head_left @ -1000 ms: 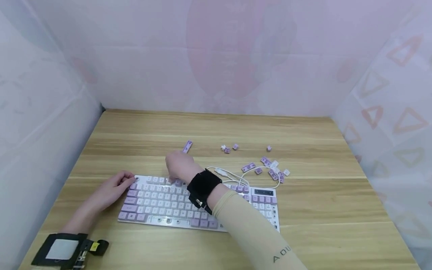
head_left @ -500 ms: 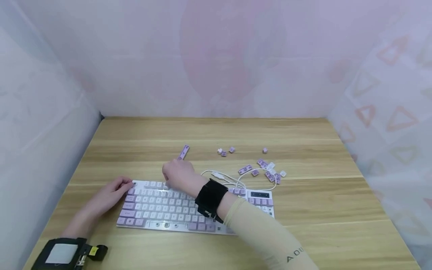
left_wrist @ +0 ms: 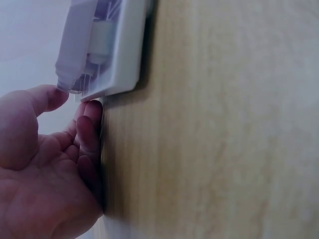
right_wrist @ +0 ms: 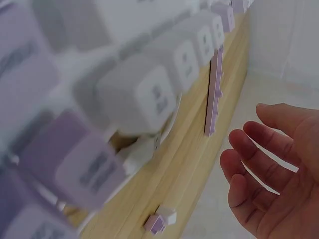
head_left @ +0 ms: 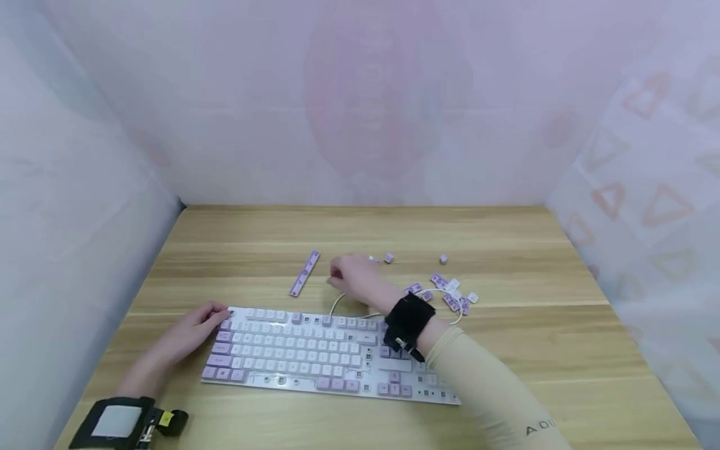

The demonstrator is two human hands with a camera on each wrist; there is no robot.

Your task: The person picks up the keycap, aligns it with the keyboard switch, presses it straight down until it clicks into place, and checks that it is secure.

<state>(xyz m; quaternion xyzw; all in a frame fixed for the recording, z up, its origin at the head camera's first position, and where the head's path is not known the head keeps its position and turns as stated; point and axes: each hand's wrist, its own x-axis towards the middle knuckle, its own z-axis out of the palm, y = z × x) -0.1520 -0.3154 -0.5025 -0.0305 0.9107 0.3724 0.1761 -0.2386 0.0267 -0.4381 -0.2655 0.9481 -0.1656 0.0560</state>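
A white and purple keyboard (head_left: 298, 351) lies on the wooden table, with bare switch spots along its front row and among its right-hand keys. At its back left corner my left hand (head_left: 194, 328) holds the edge. In the left wrist view the thumb (left_wrist: 52, 97) meets the corner from one side and the fingertips (left_wrist: 92, 107) from the other. My right hand (head_left: 360, 281) hovers behind the keyboard, fingers loosely bent and nothing between them. Left of it lies a long purple keycap (head_left: 305, 273), also seen in the right wrist view beyond the key row.
Loose purple and white keycaps (head_left: 452, 301) lie in a cluster behind the keyboard's right end. A few others, such as a small purple keycap (head_left: 444, 259), sit farther back. A white cable (head_left: 336, 302) loops behind the keyboard. Patterned cloth walls (head_left: 371, 112) border the table.
My right hand has left the keyboard's top row and moved right, uncovering the top-row keys and the whole long keycap. The left hand stays at the corner.
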